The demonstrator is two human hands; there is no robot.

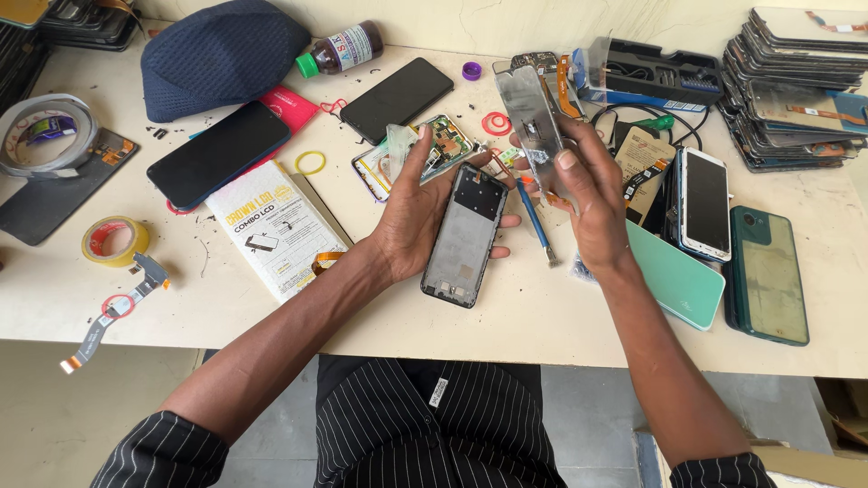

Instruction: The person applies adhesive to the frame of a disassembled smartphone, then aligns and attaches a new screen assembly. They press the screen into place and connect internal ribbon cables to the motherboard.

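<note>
On my surface (542, 325), a dark blue cap (221, 54) lies at eleven o'clock, a brown bottle (342, 49) beside it, yellow tape (116, 240) at nine, stacked phone screens (796, 81) at two, a green phone (767, 276) at three.

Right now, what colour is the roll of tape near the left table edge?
Yellow, with a reddish core: the roll of tape shows best in the head view.

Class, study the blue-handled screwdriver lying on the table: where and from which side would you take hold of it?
Probably grip the blue-handled screwdriver by its handle, coming from above. It lies flat between the left hand and right hand, tip pointing toward the table's front edge, so the handle is the thicker, safer part.
</note>
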